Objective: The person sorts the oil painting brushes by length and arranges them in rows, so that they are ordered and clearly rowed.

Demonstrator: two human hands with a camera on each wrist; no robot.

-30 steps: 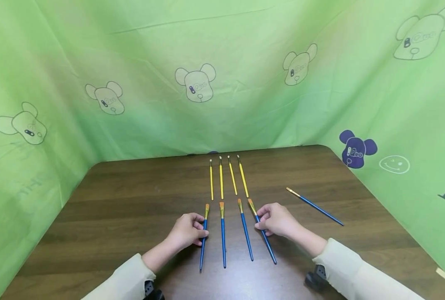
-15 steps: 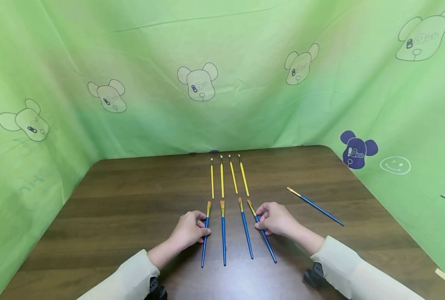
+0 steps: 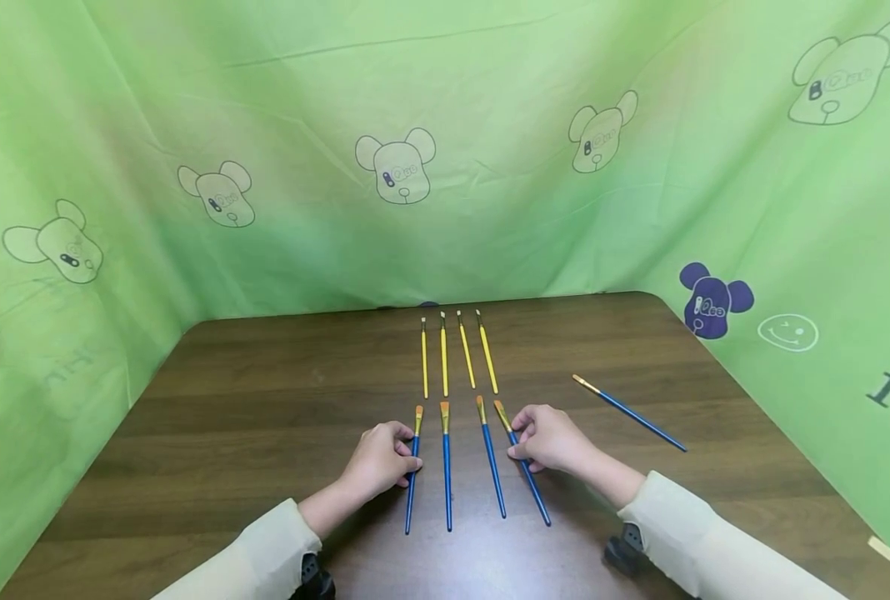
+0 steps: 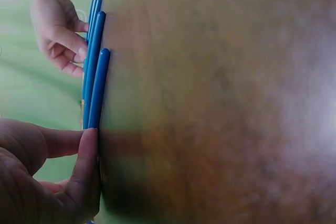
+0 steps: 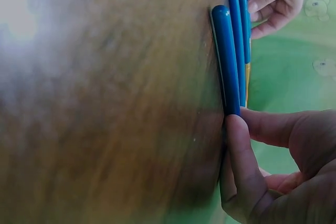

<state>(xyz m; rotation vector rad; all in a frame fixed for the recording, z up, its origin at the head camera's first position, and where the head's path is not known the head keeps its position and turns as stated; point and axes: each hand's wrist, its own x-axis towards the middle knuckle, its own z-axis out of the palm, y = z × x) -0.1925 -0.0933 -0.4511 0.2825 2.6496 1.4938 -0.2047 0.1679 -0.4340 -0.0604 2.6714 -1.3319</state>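
Note:
Four blue-handled paintbrushes would be several, lying side by side near the middle of the table. My left hand (image 3: 377, 458) pinches the leftmost blue paintbrush (image 3: 411, 500) between thumb and fingers; its handle (image 4: 100, 87) lies along the tabletop in the left wrist view. The rightmost blue paintbrush (image 3: 537, 492), tilted with its bristles toward the left, is pinched by my right hand (image 3: 556, 440). Its handle (image 5: 226, 56) lies low at the wood in the right wrist view. Between the hands lie two more blue paintbrushes, one nearly straight (image 3: 447, 483) and one slightly slanted paintbrush (image 3: 494, 475), untouched.
Beyond them is a row of several thin yellow paintbrushes (image 3: 445, 358). Off to the right, another blue paintbrush (image 3: 636, 417) lies diagonally on the brown table (image 3: 265, 400). A green printed cloth (image 3: 302, 250) hangs around the back and sides.
The leftmost blue paintbrush has shifted slightly right and away from me with my left hand. The right brush's bristle end has moved slightly left. Both hands stay on their brushes.

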